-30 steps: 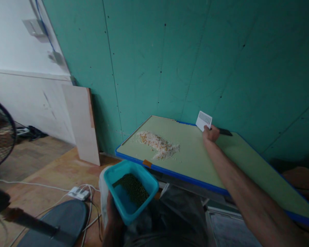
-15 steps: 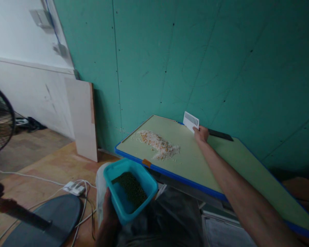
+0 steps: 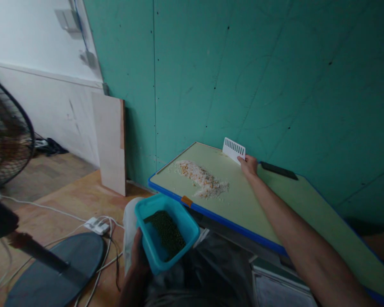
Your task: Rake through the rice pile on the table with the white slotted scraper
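Observation:
My left hand [image 3: 138,255] grips the left side of a turquoise plastic tub [image 3: 192,233] above my lap, its far fingers hidden beneath. Dark green beans [image 3: 167,232], small and round, cover part of the tub's bottom. At the far edge of the table [image 3: 243,213], my right hand [image 3: 249,165] pinches the right end of a white slotted scraper [image 3: 233,150], which stands on edge on the tabletop. Left of it lies a loose heap of white rice-like grains mixed with yellow kernels [image 3: 203,177].
A dark flat bar [image 3: 279,170] lies along the table's back edge, close to the green wall [image 3: 192,64]. On the left stand a fan [image 3: 6,136] and its round base [image 3: 57,270], with a white power strip [image 3: 97,226] and cables on the floor. A board [image 3: 109,143] leans nearby.
The scraper in my right hand has shifted left along the table's back edge. My view has turned slightly left. The tub stays in my left hand.

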`<state>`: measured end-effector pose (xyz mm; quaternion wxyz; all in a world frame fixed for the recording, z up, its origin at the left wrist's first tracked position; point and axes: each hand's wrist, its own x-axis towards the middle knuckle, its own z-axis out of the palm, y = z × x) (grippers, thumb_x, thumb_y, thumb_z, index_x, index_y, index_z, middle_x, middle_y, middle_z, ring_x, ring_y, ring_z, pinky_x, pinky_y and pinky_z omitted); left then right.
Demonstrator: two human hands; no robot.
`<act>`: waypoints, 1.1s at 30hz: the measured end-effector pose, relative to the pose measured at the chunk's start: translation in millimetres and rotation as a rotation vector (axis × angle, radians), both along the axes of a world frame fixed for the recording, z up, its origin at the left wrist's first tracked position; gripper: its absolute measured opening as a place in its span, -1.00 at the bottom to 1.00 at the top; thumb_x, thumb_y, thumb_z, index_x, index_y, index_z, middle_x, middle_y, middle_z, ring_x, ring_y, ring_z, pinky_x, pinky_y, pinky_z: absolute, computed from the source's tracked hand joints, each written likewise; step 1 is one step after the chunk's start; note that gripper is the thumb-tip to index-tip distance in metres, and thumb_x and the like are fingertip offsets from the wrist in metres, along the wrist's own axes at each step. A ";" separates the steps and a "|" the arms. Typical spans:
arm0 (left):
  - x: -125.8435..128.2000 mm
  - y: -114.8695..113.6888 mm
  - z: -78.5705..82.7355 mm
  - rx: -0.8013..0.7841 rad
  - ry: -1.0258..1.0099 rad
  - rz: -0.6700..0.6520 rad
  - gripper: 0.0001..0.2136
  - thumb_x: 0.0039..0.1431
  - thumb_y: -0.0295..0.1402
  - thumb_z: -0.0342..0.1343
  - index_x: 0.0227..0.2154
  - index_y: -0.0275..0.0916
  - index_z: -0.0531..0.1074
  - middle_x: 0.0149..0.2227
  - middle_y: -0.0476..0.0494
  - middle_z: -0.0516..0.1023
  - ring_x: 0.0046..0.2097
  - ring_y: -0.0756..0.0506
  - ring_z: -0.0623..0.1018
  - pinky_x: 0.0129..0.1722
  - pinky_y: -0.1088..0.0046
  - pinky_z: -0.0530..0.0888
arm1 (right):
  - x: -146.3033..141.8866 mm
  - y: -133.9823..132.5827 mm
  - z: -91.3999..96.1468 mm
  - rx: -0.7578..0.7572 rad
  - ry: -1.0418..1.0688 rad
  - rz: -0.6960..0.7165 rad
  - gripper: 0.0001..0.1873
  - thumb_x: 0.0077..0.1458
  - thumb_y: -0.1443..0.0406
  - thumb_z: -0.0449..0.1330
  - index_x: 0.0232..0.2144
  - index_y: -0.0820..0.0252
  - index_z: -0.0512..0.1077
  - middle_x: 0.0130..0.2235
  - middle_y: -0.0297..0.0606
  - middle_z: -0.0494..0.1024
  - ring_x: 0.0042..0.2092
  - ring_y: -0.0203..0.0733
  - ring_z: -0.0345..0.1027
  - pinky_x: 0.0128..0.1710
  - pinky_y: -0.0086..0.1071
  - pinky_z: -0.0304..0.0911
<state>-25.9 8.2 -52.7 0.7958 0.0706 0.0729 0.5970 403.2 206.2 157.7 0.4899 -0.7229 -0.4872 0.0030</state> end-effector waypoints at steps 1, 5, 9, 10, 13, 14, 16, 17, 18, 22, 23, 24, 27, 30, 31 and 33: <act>-0.1 -0.4 0.5 -0.026 0.013 0.008 -0.42 0.45 -0.25 -0.28 -0.17 -0.22 0.73 -0.17 -0.28 0.74 0.22 -0.38 0.54 0.32 -0.12 0.26 | -0.6 3.0 -0.7 -0.002 0.005 0.009 -0.75 0.09 0.29 0.26 -0.25 0.36 0.64 -0.21 0.00 0.71 -0.20 0.00 0.56 -0.24 -0.31 0.34; 0.4 -2.5 5.4 -0.135 0.090 0.056 -0.51 0.43 -0.28 -0.18 -0.21 -0.17 0.74 -0.25 -0.22 0.76 0.17 -0.35 0.59 0.29 -0.05 0.33 | -4.4 18.9 -2.7 -0.034 0.032 0.056 -0.78 0.19 0.28 0.31 -0.18 0.34 0.60 -0.14 -0.08 0.68 -0.12 -0.03 0.56 -0.13 -0.24 0.42; 1.2 -3.9 9.5 -0.193 0.105 0.107 -0.57 0.41 -0.36 -0.12 -0.22 -0.13 0.73 -0.25 -0.17 0.76 0.16 -0.32 0.60 0.30 -0.03 0.33 | -6.9 37.2 -4.1 -0.072 0.066 0.112 -0.62 0.32 0.15 0.27 0.10 0.22 0.46 0.10 -0.13 0.53 0.03 -0.06 0.50 0.01 -0.07 0.48; 1.9 -4.3 10.5 -0.207 0.110 0.120 -0.57 0.41 -0.37 -0.11 -0.22 -0.15 0.73 -0.24 -0.17 0.76 0.16 -0.32 0.60 0.30 -0.03 0.33 | -7.4 41.4 -4.5 -0.076 0.075 0.128 -0.59 0.33 0.14 0.26 0.13 0.20 0.43 0.13 -0.12 0.50 0.05 -0.04 0.49 0.02 -0.05 0.48; 5.1 -5.3 14.5 -0.261 0.128 0.137 -0.60 0.41 -0.33 -0.08 -0.21 -0.17 0.73 -0.22 -0.21 0.76 0.18 -0.34 0.58 0.30 -0.04 0.34 | -9.8 52.2 -6.2 -0.080 0.098 0.182 -0.57 0.33 0.14 0.26 0.15 0.20 0.43 0.15 -0.11 0.49 0.06 -0.02 0.48 0.02 -0.04 0.47; 6.2 -5.6 16.2 -0.284 0.123 0.135 -0.61 0.41 -0.31 -0.07 -0.21 -0.17 0.73 -0.22 -0.21 0.76 0.19 -0.34 0.57 0.29 -0.04 0.34 | -11.3 55.2 -7.0 -0.081 0.104 0.203 -0.58 0.33 0.14 0.26 0.15 0.20 0.43 0.15 -0.11 0.49 0.06 -0.02 0.48 0.03 -0.04 0.47; 7.9 -6.0 19.9 -0.321 0.109 0.136 -0.60 0.40 -0.30 -0.06 -0.24 -0.15 0.73 -0.23 -0.21 0.76 0.19 -0.34 0.57 0.28 -0.03 0.35 | -16.0 60.0 -8.8 -0.086 0.112 0.248 -0.58 0.33 0.14 0.26 0.15 0.20 0.43 0.15 -0.11 0.49 0.06 -0.02 0.48 0.03 -0.04 0.47; 8.4 -6.1 21.8 -0.337 0.112 0.141 -0.60 0.39 -0.31 -0.06 -0.27 -0.15 0.73 -0.24 -0.21 0.76 0.19 -0.34 0.58 0.28 -0.02 0.36 | -19.1 61.7 -9.8 -0.090 0.113 0.270 -0.57 0.33 0.14 0.26 0.15 0.20 0.43 0.15 -0.11 0.49 0.06 -0.02 0.48 0.03 -0.04 0.47; 8.6 -6.2 23.7 -0.352 0.127 0.153 -0.61 0.39 -0.32 -0.06 -0.29 -0.16 0.73 -0.26 -0.21 0.76 0.17 -0.34 0.59 0.27 -0.01 0.38 | -22.8 63.1 -10.7 -0.096 0.112 0.291 -0.57 0.33 0.14 0.26 0.15 0.20 0.43 0.15 -0.11 0.49 0.06 -0.02 0.48 0.03 -0.04 0.47; 8.2 -6.9 30.0 -0.416 0.217 0.178 -0.68 0.37 -0.34 0.01 -0.20 -0.20 0.71 -0.28 -0.20 0.76 0.07 -0.35 0.66 0.21 0.00 0.46 | -42.2 64.4 -12.5 -0.109 0.097 0.391 -0.57 0.33 0.13 0.26 0.14 0.20 0.43 0.15 -0.12 0.50 0.07 0.00 0.48 0.03 -0.04 0.47; 8.0 -7.1 31.0 -0.433 0.222 0.173 -0.71 0.36 -0.34 0.04 -0.13 -0.21 0.70 -0.29 -0.18 0.77 0.03 -0.35 0.68 0.19 0.00 0.49 | -47.8 63.9 -12.4 -0.109 0.092 0.422 -0.57 0.33 0.13 0.26 0.14 0.20 0.43 0.15 -0.12 0.50 0.06 0.00 0.48 0.03 -0.04 0.47; 7.8 -7.3 31.6 -0.449 0.221 0.165 -0.71 0.35 -0.35 0.06 -0.07 -0.21 0.68 -0.30 -0.17 0.77 0.01 -0.35 0.69 0.17 0.01 0.51 | -53.3 63.1 -12.2 -0.105 0.087 0.454 -0.57 0.33 0.13 0.26 0.15 0.20 0.43 0.15 -0.12 0.49 0.06 -0.01 0.48 0.03 -0.04 0.47; 7.6 -7.4 30.8 -0.463 0.213 0.159 -0.65 0.38 -0.33 0.03 0.09 -0.22 0.61 -0.26 -0.19 0.77 -0.01 -0.35 0.70 0.14 0.02 0.54 | -68.0 59.1 -11.3 -0.078 0.077 0.539 -0.60 0.32 0.14 0.26 0.11 0.22 0.45 0.12 -0.12 0.52 0.05 -0.02 0.49 0.02 -0.05 0.47; 7.5 -6.8 27.2 -0.463 0.229 0.163 -0.59 0.41 -0.31 0.00 0.22 -0.22 0.51 -0.15 -0.25 0.76 0.03 -0.36 0.68 0.14 0.02 0.53 | -77.6 51.2 -10.6 -0.029 0.077 0.591 -0.71 0.23 0.17 0.32 -0.11 0.27 0.57 -0.05 -0.15 0.66 -0.02 0.00 0.54 0.02 -0.10 0.45; 7.4 -6.6 26.0 -0.464 0.234 0.167 -0.57 0.41 -0.31 0.02 0.26 -0.22 0.47 -0.12 -0.26 0.75 0.03 -0.36 0.68 0.15 0.01 0.53 | -79.6 47.4 -10.4 -0.014 0.077 0.604 -0.74 0.17 0.18 0.34 -0.19 0.27 0.60 -0.13 -0.17 0.69 -0.06 0.02 0.56 0.01 -0.12 0.44; 7.5 -6.2 24.5 -0.460 0.233 0.167 -0.53 0.39 -0.33 0.05 0.33 -0.22 0.39 -0.06 -0.28 0.73 0.04 -0.37 0.67 0.16 0.00 0.51 | -82.6 38.1 -10.0 0.004 0.076 0.632 -0.77 0.08 0.18 0.36 -0.31 0.25 0.62 -0.24 -0.20 0.71 -0.13 0.04 0.58 -0.04 -0.14 0.44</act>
